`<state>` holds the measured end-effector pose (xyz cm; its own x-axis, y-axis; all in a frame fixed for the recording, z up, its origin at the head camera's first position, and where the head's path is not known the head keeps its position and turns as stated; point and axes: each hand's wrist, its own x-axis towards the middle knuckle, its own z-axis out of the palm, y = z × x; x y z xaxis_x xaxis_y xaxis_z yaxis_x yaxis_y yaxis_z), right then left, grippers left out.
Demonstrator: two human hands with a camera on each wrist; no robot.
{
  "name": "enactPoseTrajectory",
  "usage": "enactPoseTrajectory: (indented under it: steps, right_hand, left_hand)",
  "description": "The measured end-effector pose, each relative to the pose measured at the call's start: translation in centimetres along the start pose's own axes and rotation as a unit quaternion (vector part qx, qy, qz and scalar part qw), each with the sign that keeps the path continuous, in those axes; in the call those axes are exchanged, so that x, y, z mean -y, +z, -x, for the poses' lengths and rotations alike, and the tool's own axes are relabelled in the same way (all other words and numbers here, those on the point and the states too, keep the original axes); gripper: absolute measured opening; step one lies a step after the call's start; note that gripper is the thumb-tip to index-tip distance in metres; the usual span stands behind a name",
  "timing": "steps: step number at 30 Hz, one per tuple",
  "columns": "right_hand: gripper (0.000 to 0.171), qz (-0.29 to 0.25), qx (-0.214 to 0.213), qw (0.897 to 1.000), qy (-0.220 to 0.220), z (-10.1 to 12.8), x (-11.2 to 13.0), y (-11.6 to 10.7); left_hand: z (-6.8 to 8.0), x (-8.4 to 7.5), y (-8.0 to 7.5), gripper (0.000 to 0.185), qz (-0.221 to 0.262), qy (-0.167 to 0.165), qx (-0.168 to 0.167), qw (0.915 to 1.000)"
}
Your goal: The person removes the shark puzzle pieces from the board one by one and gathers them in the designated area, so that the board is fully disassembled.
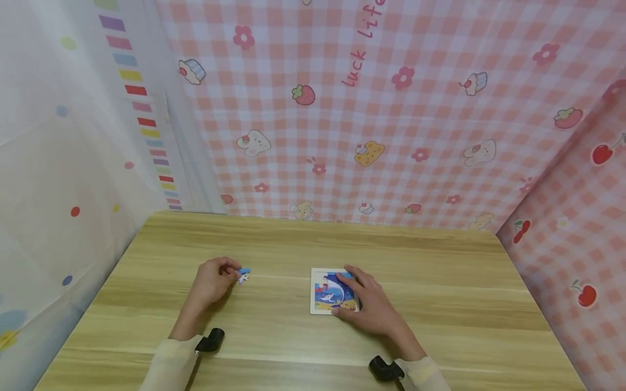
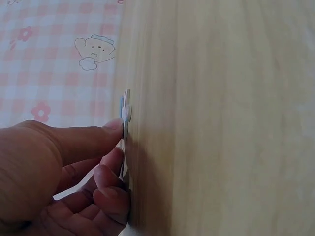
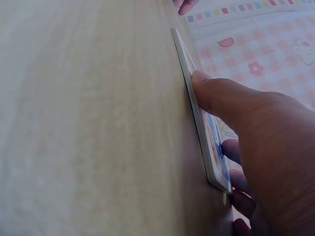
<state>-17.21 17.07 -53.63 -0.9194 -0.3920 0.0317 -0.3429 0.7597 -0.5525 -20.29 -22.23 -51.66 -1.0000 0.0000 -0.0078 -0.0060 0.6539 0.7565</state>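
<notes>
In the head view my left hand is at the left of the table, its thumb and fingertips on small blue and white puzzle pieces. Seen edge-on in the left wrist view, the puzzle pieces meet the tip of my thumb; the other fingers are curled behind. My right hand grips the right side of a square jigsaw puzzle board, which lies flat with a pale frame and a blue sea picture. Thumb at the near edge, fingers reach across the picture and the far side. The palm hides its right part.
A wood-grain table carries everything. Behind it hangs a pink checked cloth, with a white dotted cloth at the left and another checked cloth at the right. Black wrist camera mounts sit by both sleeves.
</notes>
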Motion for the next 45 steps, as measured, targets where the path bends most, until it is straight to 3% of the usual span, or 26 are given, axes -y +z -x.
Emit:
enactPoseTrajectory:
  steps: [5,17,24,33,39,45]
  right_hand:
    - [0.08,0.0,-0.007,1.0,-0.005,0.1,0.1,-0.1]
    - [0.081,0.01,-0.007,1.0,-0.005,0.3,-0.1,-0.6]
    - [0.081,0.001,-0.006,1.0,-0.005,0.2,0.0,-0.7]
    - [0.081,0.014,-0.018,1.0,0.003,0.1,0.0,-1.1]
    - [0.078,0.017,-0.015,1.0,0.005,0.2,0.0,-1.1]
    - [0.077,0.013,-0.014,1.0,0.005,0.1,-0.3,-0.8]
  left_hand:
    - [0.1,-0.2,-0.1,0.012,0.007,-0.002,-0.002,1.0]
    - [-0.1,-2.1,1.0,0.017,0.036,-0.006,-0.046,0.9983]
    - [0.1,-3.8,2.5,0.013,0.051,0.021,-0.054,0.997]
    - [0.0,-6.6,5.2,0.009,0.059,0.063,-0.037,0.9956]
    - [0.0,-8.4,7.1,0.007,0.05,0.073,-0.024,0.9958]
    - [-0.1,-9.9,9.2,0.006,0.06,0.104,0.009,0.9928]
